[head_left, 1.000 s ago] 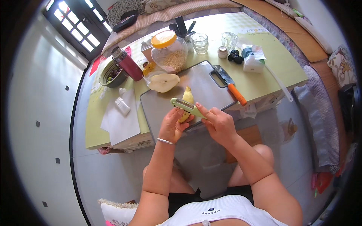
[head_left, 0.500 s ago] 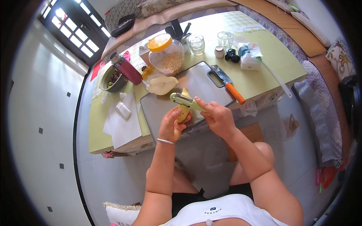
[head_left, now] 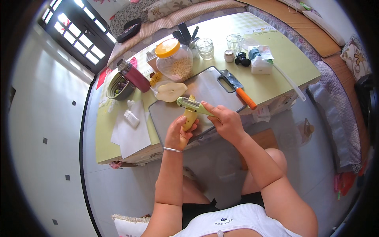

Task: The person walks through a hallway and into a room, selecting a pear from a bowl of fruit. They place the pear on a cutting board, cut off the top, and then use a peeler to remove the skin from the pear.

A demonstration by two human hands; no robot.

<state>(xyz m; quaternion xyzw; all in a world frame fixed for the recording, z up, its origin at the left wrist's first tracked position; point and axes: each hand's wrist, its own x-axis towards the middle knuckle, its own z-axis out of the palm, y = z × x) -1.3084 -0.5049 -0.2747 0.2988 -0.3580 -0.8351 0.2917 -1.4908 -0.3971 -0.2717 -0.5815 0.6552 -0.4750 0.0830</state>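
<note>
While the left hand [head_left: 179, 132] holds the fruit [head_left: 189, 119] over the board [head_left: 162, 114], the right hand [head_left: 226, 121] has the peeler [head_left: 193, 106] laid across it. Left grip clamped on the fruit's lower part: thumb on its left side, fingers round the right and below. Right grip clamped on the peeler handle, index finger stretched along the top, other fingers curled.

Fruit sits between left thumb and fingers, tip sticking out past them, just left of the right fingertips. Long axis runs from the left palm toward the bench's [head_left: 284, 51] far edge, leaning a bit right; narrow tip points that way. Peeler lies crosswise, head to the left, handle to the right. Blade contact with the skin: can't tell, too small.

Versus the first frame: peeler head now nearer the fruit's tip, less of the tip showing beyond it, more yellow showing between peeler and left hand. Both grips unchanged. View shifted slightly; things on the bench lie as before.

Board at the middle of the bench's near edge. Half pear [head_left: 170, 92] at board's far-left corner, cut face up. Knife [head_left: 245, 97] at board's right edge, orange handle toward the bench's near edge. Jar [head_left: 176, 65] past board's far edge, flask [head_left: 135, 76] and basket [head_left: 125, 94] by the bench's left edge. Bottle [head_left: 131, 118] on paper [head_left: 132, 139], near-left corner. Tissues [head_left: 261, 68] toward the right edge.
</note>
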